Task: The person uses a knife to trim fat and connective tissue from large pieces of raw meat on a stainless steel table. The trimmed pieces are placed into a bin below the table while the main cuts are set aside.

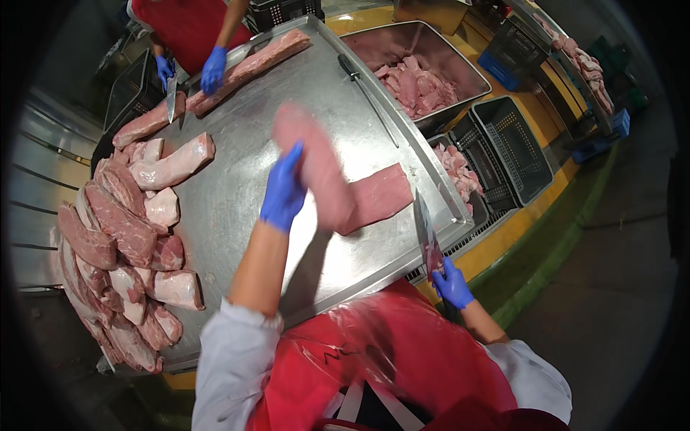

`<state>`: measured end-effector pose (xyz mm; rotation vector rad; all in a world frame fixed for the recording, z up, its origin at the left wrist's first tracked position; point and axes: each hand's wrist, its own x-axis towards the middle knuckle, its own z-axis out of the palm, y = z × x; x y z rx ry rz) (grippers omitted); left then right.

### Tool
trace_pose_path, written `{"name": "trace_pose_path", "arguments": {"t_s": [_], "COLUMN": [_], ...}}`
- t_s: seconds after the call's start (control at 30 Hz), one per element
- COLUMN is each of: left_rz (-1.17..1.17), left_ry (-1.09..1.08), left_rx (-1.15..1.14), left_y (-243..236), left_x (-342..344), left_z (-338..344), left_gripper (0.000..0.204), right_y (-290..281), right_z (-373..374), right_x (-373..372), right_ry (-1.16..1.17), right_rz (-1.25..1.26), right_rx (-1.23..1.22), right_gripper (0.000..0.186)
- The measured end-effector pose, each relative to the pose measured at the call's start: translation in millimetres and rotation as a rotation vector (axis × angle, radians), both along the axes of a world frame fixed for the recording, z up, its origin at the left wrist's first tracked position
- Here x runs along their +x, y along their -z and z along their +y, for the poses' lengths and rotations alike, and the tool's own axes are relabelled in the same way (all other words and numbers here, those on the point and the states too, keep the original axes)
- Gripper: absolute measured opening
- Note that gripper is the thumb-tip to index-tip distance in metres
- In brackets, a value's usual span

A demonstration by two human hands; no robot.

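My left hand [284, 190], in a blue glove, grips a long pink piece of pork loin [316, 161] that is lifted and smeared by motion. The lower end of this meat meets a flatter pink part [379, 197] on the metal table [215, 248]; whether they are one piece I cannot tell. Past the table's right edge, my right hand [453, 283], also gloved in blue, is closed around a knife [422, 219]. Its blade points away from me. A dark reddish patch, perhaps meat, shows along the knife near the hand.
Several loin pieces [118, 241] are heaped at the table's left. Across from me, a co-worker's gloved hands [213, 70] hold a knife [172, 97] and a long loin [251, 70]. A sharpening steel [370, 100] lies near a metal tub [467, 61] of meat; black crates [514, 147] stand at right.
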<state>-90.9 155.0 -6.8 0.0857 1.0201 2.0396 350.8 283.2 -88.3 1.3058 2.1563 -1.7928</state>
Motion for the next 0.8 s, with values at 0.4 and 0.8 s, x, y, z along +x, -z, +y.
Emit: {"name": "trace_pose_path", "arguments": {"t_s": [0.4,0.8], "left_rz": [1.344,0.79], "left_ry": [0.747,0.097], "left_rx": [-1.284,-0.2], "left_y": [68,-142], "left_x": [98,-50], "left_z": [115,275], "left_gripper": [0.079,0.031], "right_y": [6,15], "right_z": [155,191], "right_x": [58,41], "right_ry": [0.198,0.09], "right_rz": [-0.014,-0.025], "right_rx": [0.193,0.13], "right_gripper": [0.025,0.031]}}
